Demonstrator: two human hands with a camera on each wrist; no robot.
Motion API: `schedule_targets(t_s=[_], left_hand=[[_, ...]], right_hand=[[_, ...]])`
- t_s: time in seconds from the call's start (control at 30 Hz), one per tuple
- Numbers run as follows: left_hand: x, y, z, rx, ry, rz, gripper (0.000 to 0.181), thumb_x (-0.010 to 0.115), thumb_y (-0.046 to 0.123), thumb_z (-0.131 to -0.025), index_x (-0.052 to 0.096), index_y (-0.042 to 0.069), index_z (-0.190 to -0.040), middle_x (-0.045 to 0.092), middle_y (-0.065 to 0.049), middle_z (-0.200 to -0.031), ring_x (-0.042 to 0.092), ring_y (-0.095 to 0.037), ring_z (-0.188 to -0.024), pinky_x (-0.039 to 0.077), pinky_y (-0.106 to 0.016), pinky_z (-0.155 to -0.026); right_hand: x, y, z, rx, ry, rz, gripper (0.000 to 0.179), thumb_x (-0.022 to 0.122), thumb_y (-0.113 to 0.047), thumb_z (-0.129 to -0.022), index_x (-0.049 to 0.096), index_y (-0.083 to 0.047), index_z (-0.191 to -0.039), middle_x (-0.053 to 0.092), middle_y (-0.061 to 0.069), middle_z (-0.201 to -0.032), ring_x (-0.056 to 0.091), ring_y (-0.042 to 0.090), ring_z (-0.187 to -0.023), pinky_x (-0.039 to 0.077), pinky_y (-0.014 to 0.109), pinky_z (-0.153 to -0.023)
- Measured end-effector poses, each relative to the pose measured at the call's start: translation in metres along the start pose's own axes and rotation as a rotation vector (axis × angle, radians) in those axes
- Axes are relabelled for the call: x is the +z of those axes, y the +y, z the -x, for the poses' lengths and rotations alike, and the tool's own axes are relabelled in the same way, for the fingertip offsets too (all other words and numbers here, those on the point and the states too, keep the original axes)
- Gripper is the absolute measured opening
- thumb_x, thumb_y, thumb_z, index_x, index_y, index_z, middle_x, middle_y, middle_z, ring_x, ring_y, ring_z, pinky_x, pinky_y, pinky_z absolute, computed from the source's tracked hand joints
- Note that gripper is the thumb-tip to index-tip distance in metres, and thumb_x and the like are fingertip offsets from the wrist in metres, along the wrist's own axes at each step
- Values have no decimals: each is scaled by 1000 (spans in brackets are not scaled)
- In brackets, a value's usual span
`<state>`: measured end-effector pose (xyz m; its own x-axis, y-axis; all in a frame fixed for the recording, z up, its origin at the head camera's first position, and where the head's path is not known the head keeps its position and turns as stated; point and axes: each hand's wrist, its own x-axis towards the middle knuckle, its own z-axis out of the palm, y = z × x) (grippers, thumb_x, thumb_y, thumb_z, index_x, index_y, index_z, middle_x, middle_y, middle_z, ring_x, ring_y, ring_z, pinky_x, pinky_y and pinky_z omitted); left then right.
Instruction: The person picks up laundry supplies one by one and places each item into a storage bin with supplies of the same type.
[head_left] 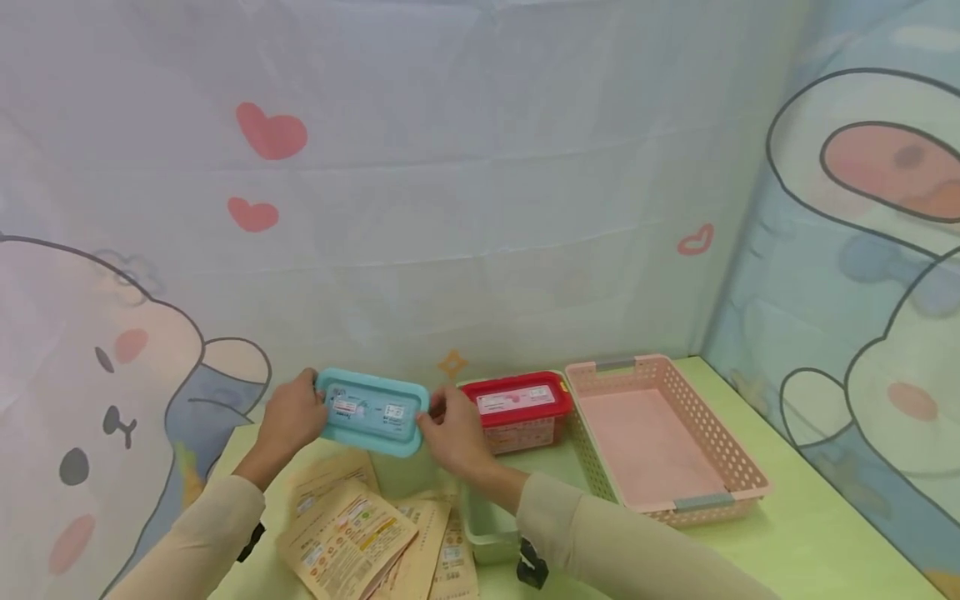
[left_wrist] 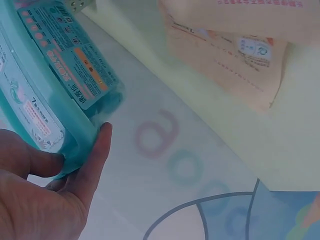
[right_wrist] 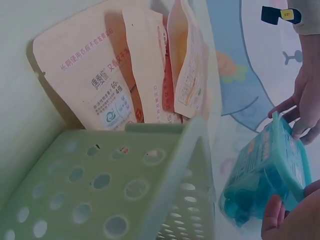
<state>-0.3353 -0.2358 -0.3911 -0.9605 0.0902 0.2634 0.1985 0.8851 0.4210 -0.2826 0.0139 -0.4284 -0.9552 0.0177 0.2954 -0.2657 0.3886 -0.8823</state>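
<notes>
A teal lidded plastic box [head_left: 372,412] with labels on its lid hangs in the air between both hands. My left hand [head_left: 293,412] grips its left end, thumb on the lid and fingers along the side, as the left wrist view shows. At the other end, my right hand [head_left: 456,429] pinches the rim between thumb and fingers. Blue contents show through the clear side of the box [right_wrist: 250,185] in the right wrist view. Just right of my right hand, a similar box with a red lid [head_left: 517,398] stands in the far end of the green basket [head_left: 491,550].
Several tan paper pouches [head_left: 352,533] lie in an overlapping pile on the light green table [head_left: 817,508], left of the green basket. A pink perforated basket [head_left: 660,450] with grey handles stands on the right. Behind the table hangs a printed cloth [head_left: 480,183].
</notes>
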Motion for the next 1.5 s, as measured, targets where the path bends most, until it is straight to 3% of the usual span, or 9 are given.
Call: schedule_targets(t_s=[0.1, 0.27, 0.57, 0.8, 1.1, 1.37, 1.5], left_hand=[[-2, 5, 1, 1, 7, -14, 39, 49, 7, -107, 49, -19, -136, 66, -36, -111, 64, -38, -84, 55, -54, -73], [-6, 12, 3, 16, -10, -38, 39, 49, 6, -107, 47, -22, -135, 66, -37, -110, 63, -36, -82, 54, -52, -71], [-14, 22, 4, 65, -36, -105, 33, 47, 5, -105, 49, -21, -125, 62, -26, -92, 57, -33, -77, 51, -50, -70], [-17, 33, 6, 40, -66, -121, 35, 47, -1, -96, 47, -22, -123, 60, -23, -87, 57, -32, -73, 52, -48, -66], [-16, 43, 15, 20, -85, -115, 27, 42, 2, -102, 47, -19, -117, 58, -21, -85, 59, -31, -69, 52, -45, -61], [-19, 51, 24, 47, -50, -170, 27, 46, 4, -103, 48, -19, -116, 59, -27, -96, 65, -42, -88, 55, -58, -79], [-20, 52, 25, 53, -47, -182, 32, 46, 8, -104, 48, -20, -120, 60, -28, -100, 65, -42, -90, 55, -59, -81]], right_hand=[[-1, 1, -2, -21, -9, 7, 15, 72, -12, -100, 61, -6, -109, 61, 4, -102, 59, 15, -91, 55, 27, -78], [-3, 6, -7, 8, -57, -68, 14, 68, -8, -102, 57, -3, -110, 61, 7, -97, 60, 16, -85, 57, 28, -69], [-14, 5, -11, 68, -113, -141, 16, 65, -5, -104, 54, 2, -113, 60, 14, -97, 66, 24, -81, 64, 34, -70], [-30, 1, -19, 92, -169, -150, 16, 65, -4, -104, 55, 3, -114, 61, 16, -98, 68, 24, -78, 64, 34, -68], [-49, -6, -27, 106, -224, -133, 20, 65, -3, -103, 56, 4, -119, 62, 17, -107, 68, 24, -85, 65, 36, -71], [-57, -4, -32, 114, -207, -39, 24, 68, -10, -103, 57, -5, -123, 62, 12, -111, 64, 26, -93, 62, 35, -75], [-63, -2, -33, 107, -234, -60, 25, 66, -10, -103, 57, -3, -125, 61, 13, -114, 63, 26, -99, 62, 34, -79]])
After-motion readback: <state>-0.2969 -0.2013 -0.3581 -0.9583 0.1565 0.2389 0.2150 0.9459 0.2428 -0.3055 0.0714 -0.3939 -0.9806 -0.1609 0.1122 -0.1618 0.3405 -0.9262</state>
